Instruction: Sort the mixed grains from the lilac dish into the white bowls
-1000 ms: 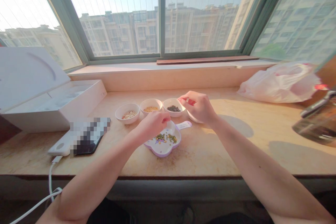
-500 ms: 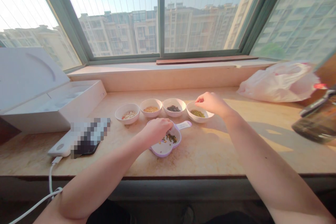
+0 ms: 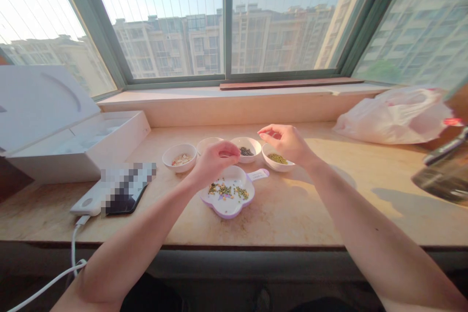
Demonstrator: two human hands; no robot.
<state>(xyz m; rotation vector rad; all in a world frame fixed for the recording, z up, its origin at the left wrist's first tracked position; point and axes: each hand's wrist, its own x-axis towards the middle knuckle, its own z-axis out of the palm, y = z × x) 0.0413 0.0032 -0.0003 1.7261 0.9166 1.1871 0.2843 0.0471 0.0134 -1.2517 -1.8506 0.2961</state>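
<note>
A shallow white dish [image 3: 230,207] with a purple rim and a short handle holds scattered green and yellow beans. Behind it stands a row of small white bowls. My left hand [image 3: 217,157], fingertips pinched, hovers over the dish's back edge and hides most of the second bowl [image 3: 208,142]. Whatever lies in that pinch is too small to make out. My right hand [image 3: 285,140] is above the back of the green bean bowl [image 3: 278,167], fingers drawn together; any content is hidden. Dark beans fill part of the third bowl [image 3: 247,160]; pale pieces lie in the leftmost bowl [image 3: 180,170].
An open white box [image 3: 120,139] stands at the left, with a white power bank [image 3: 87,200] and a dark phone [image 3: 127,200] before it. A white plastic bag [image 3: 395,117] and a dark see-through container [image 3: 442,175] are at the right. A window runs behind the counter.
My left hand has lifted from the dish and moved back towards the bowls, uncovering the beans. My right hand has risen from the green bean bowl and shifted slightly left.
</note>
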